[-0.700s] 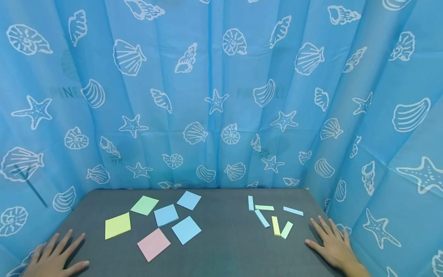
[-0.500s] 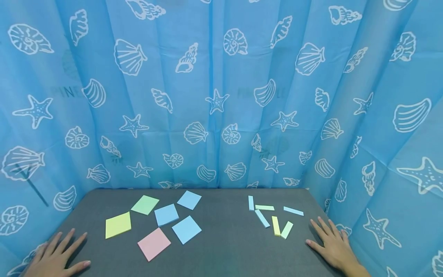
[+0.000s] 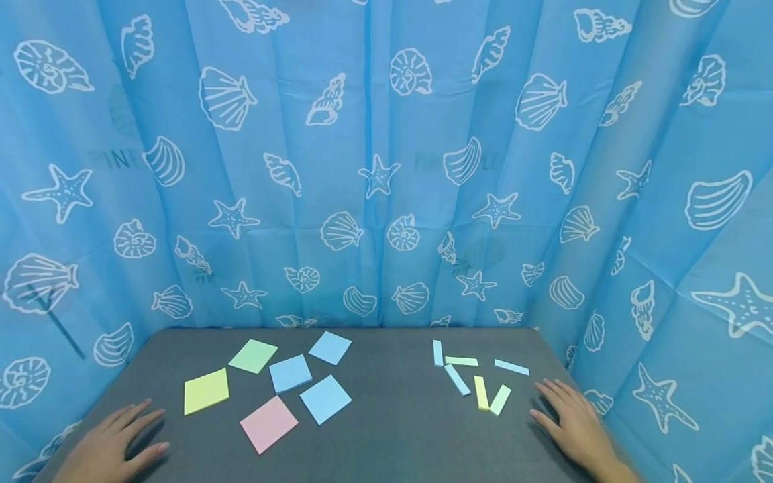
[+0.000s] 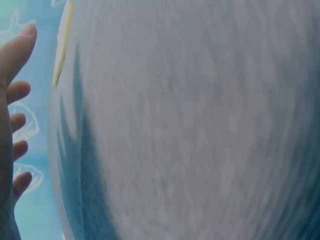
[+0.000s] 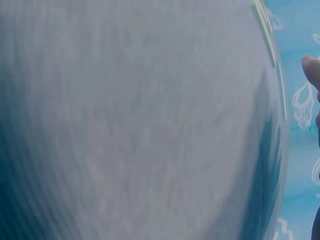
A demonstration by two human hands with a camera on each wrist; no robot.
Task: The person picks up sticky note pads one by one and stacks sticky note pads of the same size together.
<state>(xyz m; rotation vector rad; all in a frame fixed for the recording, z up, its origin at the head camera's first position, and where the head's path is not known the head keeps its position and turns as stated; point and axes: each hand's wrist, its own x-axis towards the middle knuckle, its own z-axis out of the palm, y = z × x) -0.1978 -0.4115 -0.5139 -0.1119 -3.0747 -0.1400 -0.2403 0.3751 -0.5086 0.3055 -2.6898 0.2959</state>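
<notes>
Paper strips (image 3: 474,376) just beside right hand (image 3: 574,426), L hand (image 3: 111,449) near yellow note (image 3: 207,391); fingers flat, empty.

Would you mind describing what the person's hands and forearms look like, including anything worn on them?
Both the left hand and the right hand are bare: no gloves, rings or bracelets show in the head view. The wrists leave the frame with no sleeve or cuff in sight. The fingernails look short and unpainted, as far as the pictures allow. The wrist views show only fingertips.
</notes>
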